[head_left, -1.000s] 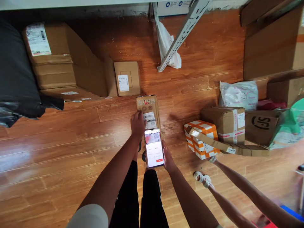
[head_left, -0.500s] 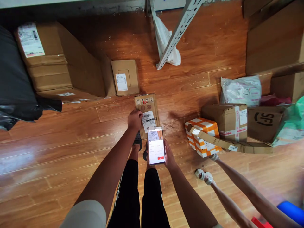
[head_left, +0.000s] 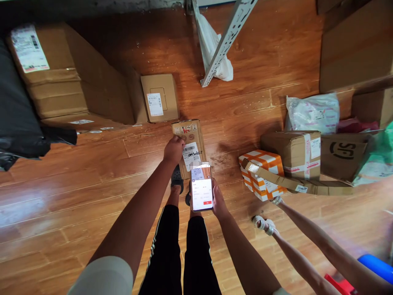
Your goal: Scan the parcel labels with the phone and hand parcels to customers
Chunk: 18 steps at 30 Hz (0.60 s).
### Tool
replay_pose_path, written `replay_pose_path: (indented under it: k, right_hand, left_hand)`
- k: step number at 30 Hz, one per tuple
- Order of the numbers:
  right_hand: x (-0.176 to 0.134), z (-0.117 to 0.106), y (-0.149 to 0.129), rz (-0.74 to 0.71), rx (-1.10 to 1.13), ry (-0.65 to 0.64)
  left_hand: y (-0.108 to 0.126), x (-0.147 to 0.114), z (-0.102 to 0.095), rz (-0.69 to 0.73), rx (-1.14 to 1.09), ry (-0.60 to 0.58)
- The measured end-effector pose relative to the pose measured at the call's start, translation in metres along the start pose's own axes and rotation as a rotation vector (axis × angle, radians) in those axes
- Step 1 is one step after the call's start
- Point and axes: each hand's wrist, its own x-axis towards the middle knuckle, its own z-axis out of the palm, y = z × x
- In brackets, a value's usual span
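My left hand is closed, its fingertips over the left side of a narrow cardboard box. What its fingers hold, if anything, is hidden. On the box is a white shipping label with a barcode and handwritten black digits. My right hand grips a smartphone from its right edge, with the lit screen facing up. A code image fills the top of the screen and a red button sits near its bottom. The phone covers the lower part of the box.
A small carton and a large carton stand at left beside black bags. A metal shelf post rises ahead. At right lie an orange-and-white parcel, a long cardboard strip and another person's feet.
My left hand has shifted slightly up along the box, uncovering more of the label's barcode. The phone stays almost where it was. The whole view has shifted a little.
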Motion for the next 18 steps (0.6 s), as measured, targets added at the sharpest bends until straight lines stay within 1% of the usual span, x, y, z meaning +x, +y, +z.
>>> replay_pose_path:
  k: [5, 7, 10, 13, 16, 18]
  right_hand:
    - [0.001, -0.002, 0.004, -0.007, 0.005, 0.014]
    - [0.002, -0.003, 0.005, -0.012, 0.007, 0.012]
    - [0.002, -0.006, 0.003, 0.004, 0.012, 0.031]
    - [0.0, -0.007, -0.003, 0.078, 0.052, 0.033]
    - [0.001, -0.006, -0.007, 0.157, 0.103, -0.045]
    - [0.007, -0.006, -0.005, 0.176, 0.106, -0.074]
  left_hand:
    - [0.02, -0.007, 0.003, -0.033, 0.098, -0.01]
    - [0.024, -0.011, 0.006, -0.04, 0.105, -0.013]
    - [0.019, -0.014, 0.006, -0.035, 0.075, -0.03]
    - [0.01, -0.014, 0.002, -0.039, 0.01, -0.028]
    - [0.007, -0.014, -0.001, -0.053, -0.043, -0.021]
    - [0.009, -0.015, -0.001, -0.067, -0.062, -0.021]
